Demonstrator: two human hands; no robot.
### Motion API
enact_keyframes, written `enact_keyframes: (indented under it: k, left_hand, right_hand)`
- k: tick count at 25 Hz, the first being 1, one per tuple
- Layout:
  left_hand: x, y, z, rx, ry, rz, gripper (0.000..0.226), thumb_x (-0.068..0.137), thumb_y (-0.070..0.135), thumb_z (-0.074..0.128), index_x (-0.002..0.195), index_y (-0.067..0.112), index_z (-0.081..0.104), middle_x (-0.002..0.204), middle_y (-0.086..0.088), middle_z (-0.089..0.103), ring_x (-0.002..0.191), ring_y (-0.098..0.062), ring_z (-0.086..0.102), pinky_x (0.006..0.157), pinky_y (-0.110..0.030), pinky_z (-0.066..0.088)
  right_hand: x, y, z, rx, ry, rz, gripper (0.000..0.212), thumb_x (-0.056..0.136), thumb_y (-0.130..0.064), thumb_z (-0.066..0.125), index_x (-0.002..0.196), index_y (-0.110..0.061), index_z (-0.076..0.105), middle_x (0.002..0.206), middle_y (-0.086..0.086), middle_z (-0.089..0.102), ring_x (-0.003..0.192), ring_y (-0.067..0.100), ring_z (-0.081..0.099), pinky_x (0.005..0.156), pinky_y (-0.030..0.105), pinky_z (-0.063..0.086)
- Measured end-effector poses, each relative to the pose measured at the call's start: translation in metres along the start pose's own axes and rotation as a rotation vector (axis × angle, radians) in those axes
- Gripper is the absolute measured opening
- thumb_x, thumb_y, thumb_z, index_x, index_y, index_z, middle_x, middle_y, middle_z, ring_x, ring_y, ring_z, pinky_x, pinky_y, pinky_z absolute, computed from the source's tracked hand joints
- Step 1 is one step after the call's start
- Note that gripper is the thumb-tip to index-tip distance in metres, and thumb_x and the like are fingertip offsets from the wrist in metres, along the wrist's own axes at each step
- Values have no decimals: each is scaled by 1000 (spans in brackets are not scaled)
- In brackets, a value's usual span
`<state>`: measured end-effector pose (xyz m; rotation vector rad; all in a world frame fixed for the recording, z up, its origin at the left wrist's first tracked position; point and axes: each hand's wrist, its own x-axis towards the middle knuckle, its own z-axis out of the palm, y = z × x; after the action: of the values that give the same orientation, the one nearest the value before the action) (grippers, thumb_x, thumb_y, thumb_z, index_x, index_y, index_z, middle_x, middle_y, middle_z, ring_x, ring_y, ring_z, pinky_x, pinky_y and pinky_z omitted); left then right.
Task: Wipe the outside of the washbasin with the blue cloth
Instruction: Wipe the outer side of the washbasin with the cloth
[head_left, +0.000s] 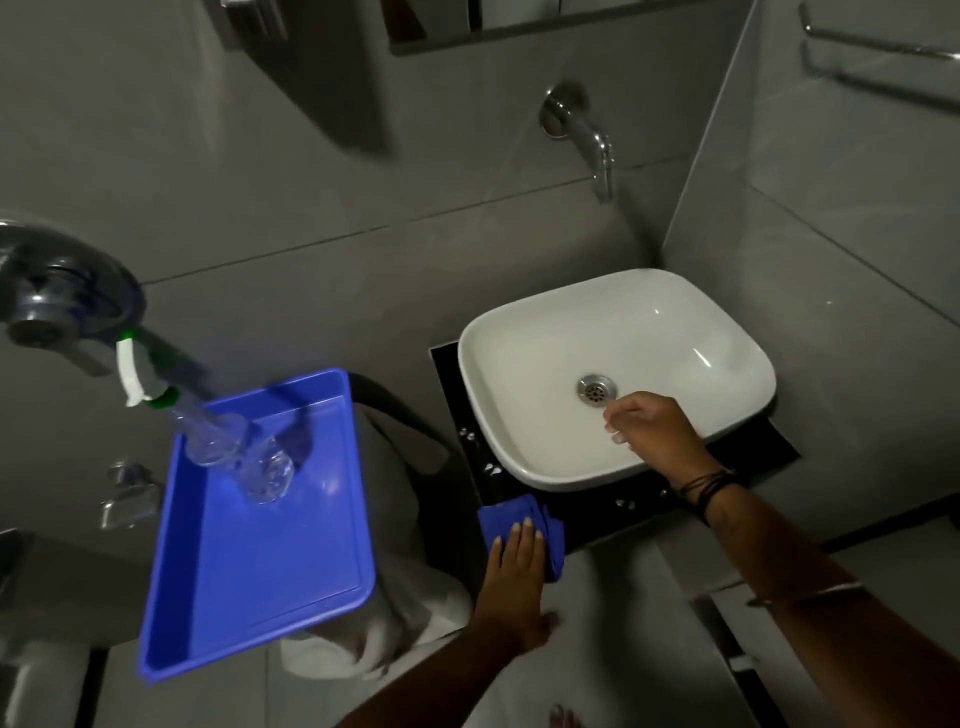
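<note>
The white washbasin (545, 332) sits on a black counter (587, 512) in the corner, with its metal drain (596, 388) in the middle. A folded blue cloth (519, 512) lies on the counter's front left edge, just below the basin's outer wall. My left hand (511, 587) rests flat on the cloth, fingers pressed on it. My right hand (652, 434) hovers over the basin's front rim beside the drain, fingers curled loosely with nothing visibly in them.
A blue plastic tray (322, 582) at the left holds a clear spray bottle (208, 431) with a white and green trigger. White towel (395, 613) lies under the tray. A wall spout (587, 135) hangs above the basin. Tiled walls close in behind and right.
</note>
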<state>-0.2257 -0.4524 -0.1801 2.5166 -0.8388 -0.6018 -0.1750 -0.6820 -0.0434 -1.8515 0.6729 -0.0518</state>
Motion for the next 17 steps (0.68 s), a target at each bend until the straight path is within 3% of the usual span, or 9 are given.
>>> enact_keyframes:
  k: [2, 4, 7, 11, 14, 17]
  left_hand:
    - [1, 5, 24, 122, -75, -109, 126, 72, 77, 50, 155, 3, -11, 157, -10, -28, 146, -36, -27, 118, -41, -26]
    - [9, 9, 32, 130, -19, -139, 130, 69, 89, 36, 155, 5, -13, 161, -12, -26, 147, -35, -28, 110, -36, -32]
    - [19, 12, 30, 118, -21, -140, 134, 66, 93, 35, 154, 7, -16, 161, -13, -26, 149, -34, -27, 107, -32, -34]
    - [16, 0, 40, 62, -12, -100, 136, 63, 96, 39, 154, 13, -19, 160, -3, -32, 149, -25, -30, 118, -35, -25]
    - [30, -19, 27, 57, -14, -84, 137, 63, 94, 45, 155, 14, -18, 159, 0, -34, 151, -23, -25, 122, -37, -21]
    - [61, -49, -8, 38, 18, -147, 149, 53, 89, 61, 156, 7, -9, 164, -11, -20, 149, -26, -24, 124, -39, -10]
  right_hand:
    - [10, 17, -2, -88, -30, -22, 9, 80, -16, 67, 83, -8, 69, 86, 15, 71, 79, 26, 65, 75, 29, 51]
    - [21, 31, 4, -198, 5, -120, 12, 79, -23, 69, 81, -12, 67, 84, 8, 69, 83, 25, 65, 74, 26, 49]
    - [42, 48, 17, -439, 135, -296, 28, 83, -35, 65, 96, -10, 65, 105, 14, 64, 104, 31, 57, 91, 39, 47]
    - [64, 75, 22, -898, 111, -334, 53, 89, -51, 45, 120, -9, 54, 139, 18, 48, 135, 37, 36, 112, 52, 30]
    - [70, 78, 24, -971, 107, -360, 59, 88, -57, 34, 126, -15, 50, 145, 16, 45, 136, 35, 35, 111, 56, 29]
    - [61, 72, 25, -965, 122, -342, 57, 86, -56, 33, 116, -16, 60, 139, 13, 54, 131, 33, 45, 108, 54, 33]
